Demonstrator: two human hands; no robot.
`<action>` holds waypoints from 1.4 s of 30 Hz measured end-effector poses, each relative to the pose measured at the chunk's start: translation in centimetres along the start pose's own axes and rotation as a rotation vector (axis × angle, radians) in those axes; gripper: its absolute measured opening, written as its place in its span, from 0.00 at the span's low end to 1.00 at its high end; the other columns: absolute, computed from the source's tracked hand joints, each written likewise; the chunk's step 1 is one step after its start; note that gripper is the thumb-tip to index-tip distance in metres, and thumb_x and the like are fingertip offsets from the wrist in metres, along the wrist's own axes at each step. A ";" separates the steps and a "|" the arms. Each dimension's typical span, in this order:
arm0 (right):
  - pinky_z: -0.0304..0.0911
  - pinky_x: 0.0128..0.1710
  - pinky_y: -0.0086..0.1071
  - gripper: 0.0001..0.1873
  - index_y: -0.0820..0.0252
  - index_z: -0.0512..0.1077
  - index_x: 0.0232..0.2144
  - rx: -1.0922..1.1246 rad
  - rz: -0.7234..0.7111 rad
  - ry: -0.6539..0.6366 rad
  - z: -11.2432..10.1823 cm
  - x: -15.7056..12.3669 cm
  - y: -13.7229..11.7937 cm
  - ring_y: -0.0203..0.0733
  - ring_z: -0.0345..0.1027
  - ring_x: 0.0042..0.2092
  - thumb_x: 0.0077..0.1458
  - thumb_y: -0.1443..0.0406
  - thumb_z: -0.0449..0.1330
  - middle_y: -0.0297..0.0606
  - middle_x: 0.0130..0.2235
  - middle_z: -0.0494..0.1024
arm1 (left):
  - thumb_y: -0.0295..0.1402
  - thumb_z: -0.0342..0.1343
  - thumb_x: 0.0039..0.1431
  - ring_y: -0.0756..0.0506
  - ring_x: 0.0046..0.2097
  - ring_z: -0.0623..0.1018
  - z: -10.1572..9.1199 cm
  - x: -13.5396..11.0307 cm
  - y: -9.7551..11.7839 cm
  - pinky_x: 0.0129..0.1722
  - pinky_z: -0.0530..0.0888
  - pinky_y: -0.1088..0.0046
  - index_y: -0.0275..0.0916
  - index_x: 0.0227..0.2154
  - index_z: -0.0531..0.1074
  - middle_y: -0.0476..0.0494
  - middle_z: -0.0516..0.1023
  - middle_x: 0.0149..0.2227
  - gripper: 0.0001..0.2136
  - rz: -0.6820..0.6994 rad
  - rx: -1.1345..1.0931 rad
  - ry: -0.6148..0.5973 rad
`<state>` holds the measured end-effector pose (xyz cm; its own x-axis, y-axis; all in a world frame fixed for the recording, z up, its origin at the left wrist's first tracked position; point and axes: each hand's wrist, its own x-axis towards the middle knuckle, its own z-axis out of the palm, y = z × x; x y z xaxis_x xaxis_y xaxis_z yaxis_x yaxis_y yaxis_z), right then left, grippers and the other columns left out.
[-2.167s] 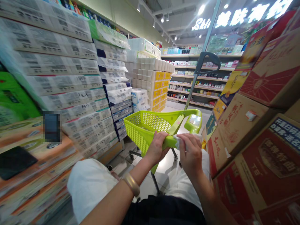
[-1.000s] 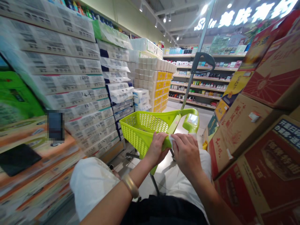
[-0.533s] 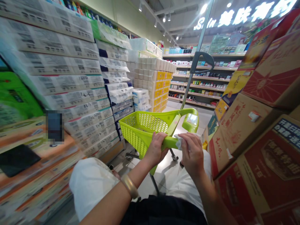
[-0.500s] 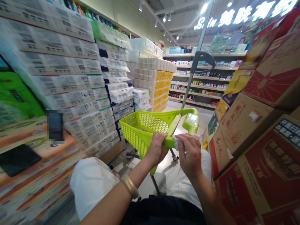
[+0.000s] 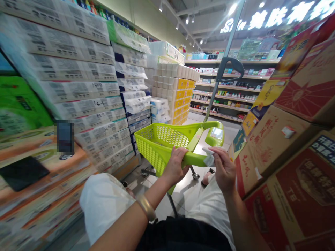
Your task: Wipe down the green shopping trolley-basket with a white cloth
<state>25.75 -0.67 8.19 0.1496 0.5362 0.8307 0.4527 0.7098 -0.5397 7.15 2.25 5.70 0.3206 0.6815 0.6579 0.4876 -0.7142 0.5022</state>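
From the head view, the left hand [image 5: 176,162] is clasped over the bar [image 5: 195,159] of a lime-green cart [image 5: 155,153], fingers wrapped over the top, their tips out of sight underneath. Along to the right hand [image 5: 224,168], and it's pinching a crumpled white wipe [image 5: 209,157] against the bar's right-hand stretch; the palm covers part of the wipe, and whether it's cloth or paper I can't tell. The bar's far right end vanishes behind that hand. The cart stands right in front of the person, between the white-trousered knees, and its basket floor is mostly hidden by the near wall; one caster [image 5: 195,175] shows below the bar, other legs partly lost behind the arms. A gold bangle [image 5: 146,207] circles the left forearm. Behind the cart climbs a pole [image 5: 212,101] with a grey handle [image 5: 229,69], its foot masked by the green rim, its top cut off by the frame. Over on the left, wrapped packs [image 5: 89,90] tower up and smear at the edge; a dark slab [image 5: 24,173] lies on the orange packs [image 5: 52,195], a pixelated patch just beside it. To the right, cartons [image 5: 277,136] run out of frame, and beyond, the small goods on the shelves [image 5: 222,76] are too tiny to read.
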 end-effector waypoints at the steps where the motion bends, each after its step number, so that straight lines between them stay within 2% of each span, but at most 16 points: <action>1: 0.64 0.48 0.41 0.11 0.56 0.75 0.40 0.013 0.055 0.048 0.4 -0.1 -0.1 0.44 0.68 0.47 0.62 0.64 0.52 0.39 0.42 0.76 | 0.31 0.56 0.54 0.40 0.53 0.69 0.1 0.0 0.0 0.63 0.53 0.49 0.40 0.47 0.63 0.39 0.71 0.48 0.17 0.003 0.003 0.005; 3: 0.63 0.50 0.43 0.11 0.57 0.75 0.39 -0.027 0.084 0.134 1.4 -0.6 -0.7 0.44 0.67 0.48 0.62 0.64 0.52 0.40 0.41 0.75 | 0.32 0.55 0.54 0.40 0.53 0.69 0.1 -0.1 0.1 0.63 0.53 0.49 0.40 0.47 0.63 0.39 0.71 0.48 0.17 0.005 0.012 0.012; 6: 0.57 0.56 0.47 0.11 0.56 0.74 0.39 -0.195 -0.055 0.171 3.1 -1.8 -1.8 0.46 0.66 0.50 0.61 0.67 0.52 0.39 0.41 0.76 | 0.32 0.55 0.54 0.40 0.53 0.70 0.1 -0.2 0.3 0.63 0.54 0.49 0.40 0.46 0.63 0.40 0.71 0.48 0.16 -0.005 0.020 0.019; 10: 0.51 0.59 0.47 0.13 0.51 0.75 0.42 -0.424 -0.297 0.021 3.5 -2.8 -2.0 0.46 0.65 0.52 0.58 0.71 0.56 0.36 0.44 0.78 | 0.30 0.55 0.53 0.40 0.52 0.69 -0.1 -0.3 0.3 0.63 0.54 0.50 0.40 0.47 0.63 0.40 0.71 0.48 0.17 -0.011 0.011 0.014; 13: 0.55 0.56 0.43 0.13 0.50 0.75 0.43 -0.394 -0.385 -0.087 2.3 -2.1 -1.2 0.44 0.67 0.50 0.57 0.71 0.57 0.35 0.45 0.78 | 0.31 0.56 0.53 0.40 0.53 0.69 -0.3 -0.3 0.1 0.63 0.54 0.51 0.40 0.47 0.63 0.40 0.71 0.48 0.18 0.000 -0.006 -0.003; 16: 0.59 0.52 0.42 0.12 0.53 0.74 0.42 -0.254 -0.289 -0.064 1.4 -0.9 -0.8 0.43 0.69 0.46 0.59 0.69 0.54 0.37 0.42 0.77 | 0.32 0.56 0.53 0.40 0.52 0.69 -0.3 -0.2 0.0 0.63 0.53 0.51 0.40 0.47 0.63 0.40 0.71 0.48 0.17 -0.001 -0.003 -0.005; 18: 0.61 0.50 0.41 0.12 0.55 0.74 0.40 -0.203 -0.172 0.016 1.5 -0.4 -1.1 0.42 0.68 0.45 0.61 0.69 0.52 0.37 0.40 0.77 | 0.33 0.56 0.54 0.40 0.52 0.70 -0.3 -0.1 0.1 0.63 0.54 0.50 0.41 0.47 0.63 0.40 0.72 0.47 0.17 0.000 -0.002 0.001; 20: 0.60 0.51 0.42 0.12 0.55 0.75 0.38 -0.234 -0.115 0.050 2.1 -0.4 -1.8 0.43 0.68 0.44 0.61 0.68 0.51 0.37 0.38 0.77 | 0.33 0.56 0.54 0.40 0.52 0.70 -0.2 0.0 0.1 0.63 0.54 0.50 0.41 0.46 0.63 0.40 0.72 0.47 0.16 0.002 0.002 0.006; 25: 0.51 0.56 0.44 0.10 0.53 0.75 0.40 -0.428 -0.251 -0.115 3.7 -1.3 -3.4 0.45 0.67 0.48 0.59 0.68 0.55 0.35 0.42 0.79 | 0.30 0.55 0.52 0.41 0.52 0.70 -0.5 -0.1 -0.2 0.62 0.56 0.51 0.40 0.46 0.63 0.40 0.72 0.47 0.17 0.010 0.039 0.007; 28: 0.53 0.54 0.41 0.12 0.51 0.75 0.43 -0.383 -0.342 -0.207 3.1 -1.1 -3.0 0.43 0.67 0.49 0.59 0.69 0.56 0.34 0.44 0.79 | 0.29 0.55 0.51 0.41 0.52 0.70 -0.8 -0.1 -0.4 0.62 0.56 0.51 0.40 0.46 0.63 0.40 0.72 0.47 0.18 0.011 0.050 0.009; 30: 0.56 0.52 0.40 0.12 0.51 0.75 0.43 -0.306 -0.338 -0.239 2.2 -0.5 -2.2 0.42 0.68 0.48 0.59 0.68 0.56 0.34 0.44 0.78 | 0.30 0.56 0.51 0.41 0.52 0.71 -0.9 -0.1 -0.5 0.62 0.56 0.50 0.40 0.47 0.63 0.40 0.72 0.47 0.18 0.013 0.046 0.007; 34: 0.61 0.49 0.39 0.11 0.55 0.75 0.40 -0.127 -0.126 -0.131 0.7 0.5 -0.7 0.42 0.69 0.45 0.61 0.66 0.52 0.37 0.40 0.78 | 0.31 0.55 0.52 0.40 0.52 0.71 -1.0 -0.1 -0.5 0.63 0.54 0.49 0.41 0.47 0.64 0.40 0.72 0.47 0.18 0.007 0.034 0.007; 36: 0.62 0.48 0.39 0.12 0.56 0.75 0.38 -0.089 -0.027 -0.054 0.7 0.6 -0.7 0.43 0.68 0.45 0.62 0.64 0.51 0.38 0.39 0.78 | 0.31 0.55 0.53 0.39 0.52 0.70 -0.8 -0.1 -0.4 0.63 0.53 0.49 0.41 0.47 0.63 0.40 0.72 0.47 0.17 0.005 0.031 0.011; 38: 0.61 0.49 0.40 0.12 0.56 0.76 0.36 -0.142 -0.008 -0.015 1.3 0.5 -1.4 0.43 0.68 0.45 0.62 0.64 0.51 0.38 0.38 0.77 | 0.31 0.54 0.52 0.39 0.51 0.71 -0.7 -0.1 -0.4 0.62 0.53 0.49 0.41 0.47 0.63 0.40 0.72 0.47 0.17 0.004 0.035 0.015; 40: 0.58 0.51 0.41 0.11 0.55 0.76 0.37 -0.260 -0.076 -0.088 2.1 0.2 -2.5 0.43 0.68 0.44 0.62 0.65 0.52 0.37 0.38 0.78 | 0.30 0.55 0.51 0.40 0.51 0.71 -0.6 -0.1 -0.4 0.62 0.54 0.49 0.40 0.46 0.63 0.40 0.72 0.47 0.18 0.002 0.045 0.020; 42: 0.56 0.52 0.41 0.10 0.53 0.76 0.39 -0.361 -0.180 -0.243 2.8 0.2 -3.6 0.42 0.68 0.44 0.61 0.66 0.54 0.35 0.40 0.79 | 0.29 0.55 0.50 0.40 0.51 0.70 -0.6 -0.1 -0.5 0.61 0.55 0.50 0.40 0.46 0.63 0.40 0.72 0.47 0.18 0.004 0.058 0.021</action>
<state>21.64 -1.85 9.90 -0.1503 0.5415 0.8272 0.7359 0.6200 -0.2721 6.39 2.39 5.70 0.3059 0.6744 0.6720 0.5329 -0.7062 0.4662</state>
